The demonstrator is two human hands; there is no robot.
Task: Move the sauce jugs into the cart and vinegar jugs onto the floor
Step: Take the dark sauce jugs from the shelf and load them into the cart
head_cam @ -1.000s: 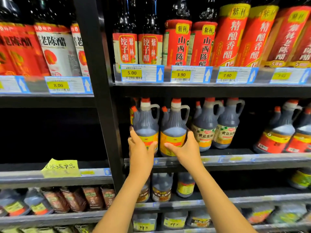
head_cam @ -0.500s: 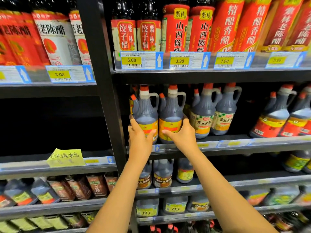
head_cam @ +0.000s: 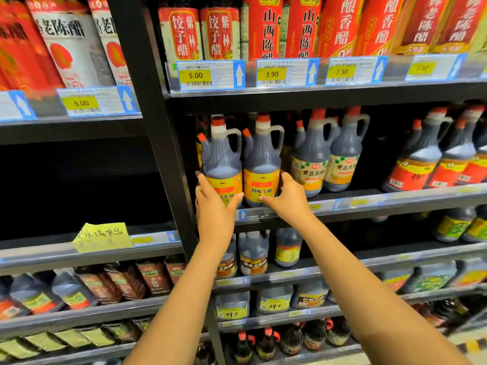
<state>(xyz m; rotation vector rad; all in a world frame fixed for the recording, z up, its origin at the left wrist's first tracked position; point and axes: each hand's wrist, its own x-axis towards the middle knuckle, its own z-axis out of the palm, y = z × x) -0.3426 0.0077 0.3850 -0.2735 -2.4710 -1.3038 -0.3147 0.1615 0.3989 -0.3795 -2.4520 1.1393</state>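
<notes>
Head camera, looking at a supermarket shelf (head_cam: pixel 369 204) of dark liquid in plastic jugs with handles and red caps. Two yellow-labelled jugs stand side by side, touching, at the front edge of the shelf's left end, just beside a black upright post (head_cam: pixel 163 154).

The left hand (head_cam: pixel 214 204) grips the first sauce jug (head_cam: pixel 222 164), the one next to the post, with fingers on its far side and the thumb across the label. The right hand (head_cam: pixel 288 200) grips the second sauce jug (head_cam: pixel 262 164), thumb on the front and fingers curled round its side. That label reads 鲜味生抽. The hands hide both jug bases.

Just beside the right hand's fingers stand pale-labelled jugs (head_cam: pixel 312 164) marked 黄豆生抽. Further along the shelf, well apart, are red-labelled jugs (head_cam: pixel 416 164).

On the shelf above stand bottles reading 饺子醋 (head_cam: pixel 181 32) and 山西陈醋 (head_cam: pixel 268 30). Yellow price tags below them show 5.00 (head_cam: pixel 195 75), 3.90 (head_cam: pixel 271 74) and 7.90 (head_cam: pixel 341 72). Beyond the post another tag shows 8.00 (head_cam: pixel 81 103), and a yellow handwritten note (head_cam: pixel 102 237) hangs on a lower shelf edge; its writing is unclear.
</notes>
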